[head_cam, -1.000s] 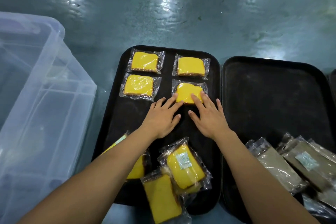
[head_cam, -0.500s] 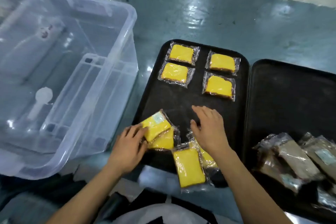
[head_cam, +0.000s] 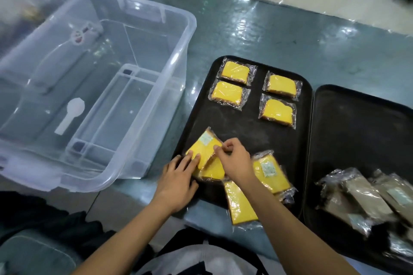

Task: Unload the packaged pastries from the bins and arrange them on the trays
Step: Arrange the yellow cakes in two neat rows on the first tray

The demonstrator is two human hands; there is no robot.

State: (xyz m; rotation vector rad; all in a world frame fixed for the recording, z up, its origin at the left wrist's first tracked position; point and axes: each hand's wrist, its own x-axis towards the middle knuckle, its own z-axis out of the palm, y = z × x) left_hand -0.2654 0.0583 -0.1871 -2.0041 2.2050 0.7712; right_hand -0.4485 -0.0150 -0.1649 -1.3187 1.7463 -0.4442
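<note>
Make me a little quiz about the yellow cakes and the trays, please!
1. How many yellow wrapped cakes lie in the neat block at the far end of the left tray?
2. True or false: the clear plastic bin is full of cakes.
3. Which tray holds the brown wrapped pastries: A) left, B) right tray?

Key
1. Four.
2. False: no cakes show inside it.
3. B.
</note>
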